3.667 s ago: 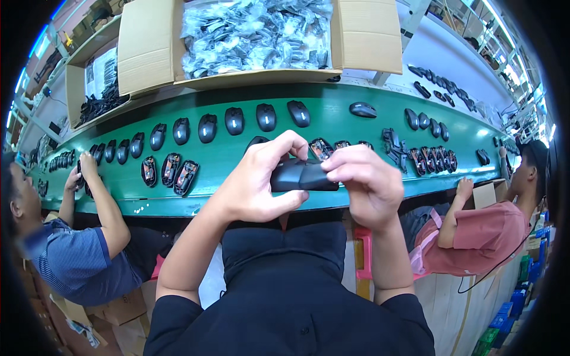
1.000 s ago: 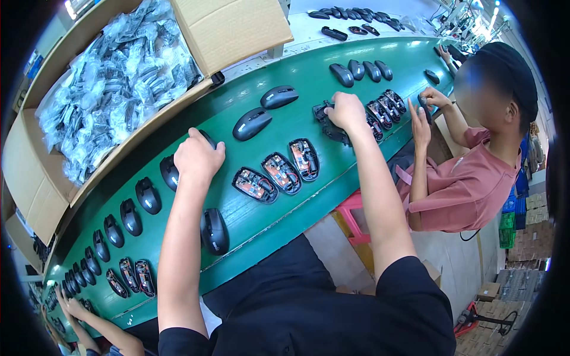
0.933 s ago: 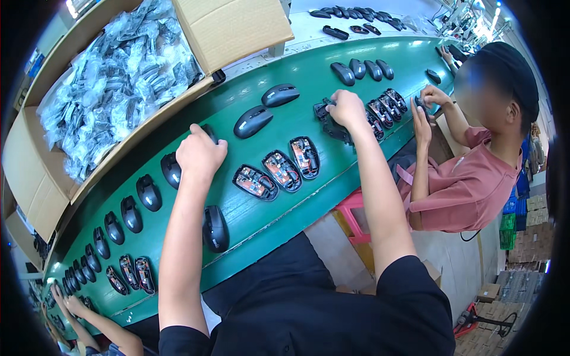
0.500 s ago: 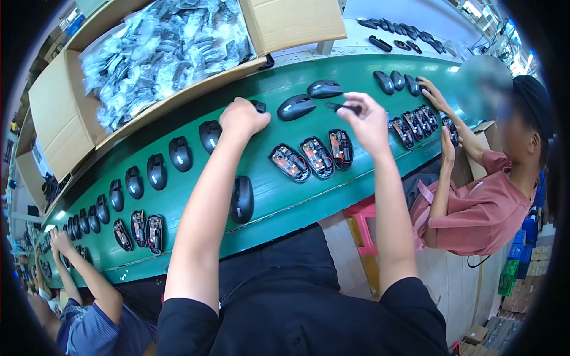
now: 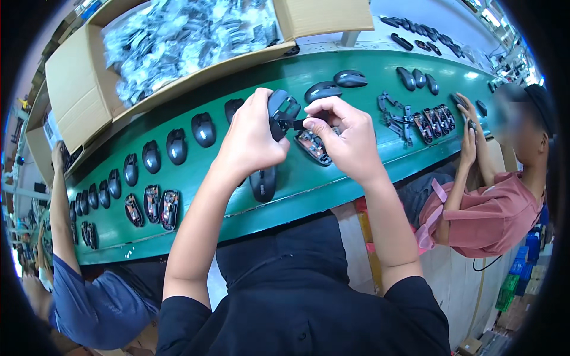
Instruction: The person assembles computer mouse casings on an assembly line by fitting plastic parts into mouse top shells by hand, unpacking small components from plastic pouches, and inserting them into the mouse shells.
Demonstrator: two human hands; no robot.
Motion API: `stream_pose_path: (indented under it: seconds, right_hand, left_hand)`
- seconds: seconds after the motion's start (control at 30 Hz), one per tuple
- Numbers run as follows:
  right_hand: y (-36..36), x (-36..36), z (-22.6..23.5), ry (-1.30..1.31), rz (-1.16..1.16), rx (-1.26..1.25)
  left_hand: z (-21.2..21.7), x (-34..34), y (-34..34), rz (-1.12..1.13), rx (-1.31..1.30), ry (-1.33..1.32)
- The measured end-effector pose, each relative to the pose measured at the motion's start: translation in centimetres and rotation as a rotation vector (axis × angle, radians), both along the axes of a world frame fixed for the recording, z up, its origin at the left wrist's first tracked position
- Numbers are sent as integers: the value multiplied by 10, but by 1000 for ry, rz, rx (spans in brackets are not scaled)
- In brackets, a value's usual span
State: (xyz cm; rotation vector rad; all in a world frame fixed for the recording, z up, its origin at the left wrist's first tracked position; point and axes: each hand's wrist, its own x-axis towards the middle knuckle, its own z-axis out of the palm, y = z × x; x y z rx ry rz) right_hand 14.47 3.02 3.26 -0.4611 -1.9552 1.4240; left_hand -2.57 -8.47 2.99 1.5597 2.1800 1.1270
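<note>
My left hand (image 5: 252, 133) grips a black mouse shell (image 5: 284, 105), raised above the green bench and tilted so its inner side shows in part. Between the thumb and fingers of my right hand (image 5: 350, 139) is a small black plastic piece (image 5: 304, 123), held against the shell's lower edge. Under my right hand lies an open mouse base (image 5: 312, 146) with its circuit board showing; the hand hides the bases beside it. A closed-looking black mouse (image 5: 263, 183) rests below my left wrist. Two more mouse shells (image 5: 322, 91) lie beyond my right hand.
A cardboard box (image 5: 196, 74) of bagged parts stands along the far side. Mouse shells (image 5: 176, 146) and open bases (image 5: 152, 203) line the bench at left. Black plastic clips (image 5: 399, 118) lie at right, near a co-worker in pink (image 5: 484, 207). Another co-worker's arm (image 5: 61, 207) reaches toward the box.
My left hand has lifted a mouse shell off the bench. My right hand has brought the black piece leftward to it. The left co-worker's arm now extends to the box. The view has shifted.
</note>
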Motion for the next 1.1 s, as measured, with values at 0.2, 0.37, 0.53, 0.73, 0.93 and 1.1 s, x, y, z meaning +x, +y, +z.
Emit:
stream_pose_path:
  seconds: [0.2, 0.37, 0.53, 0.73, 0.93, 1.1]
  right_hand:
    - [-30, -13, 15, -105, 45, 266]
    - [-59, -31, -1, 43, -161, 844]
    - [-82, -30, -26, -14, -65, 647]
    - [-77, -26, -20, 95, 258, -421]
    - [-75, -26, 0, -125, 514, -637]
    - [-104, -19, -5, -93, 452, -126]
  left_hand:
    - [-1, 12, -30, -34, 90, 17]
    - [-12, 26, -42, 135, 222, -157]
    - [-27, 27, -66, 128, 369, -66]
    - [-29, 8, -105, 33, 467, 39]
    - [-23, 3, -119, 10, 494, 83]
    - [-19, -6, -139, -46, 428, 219]
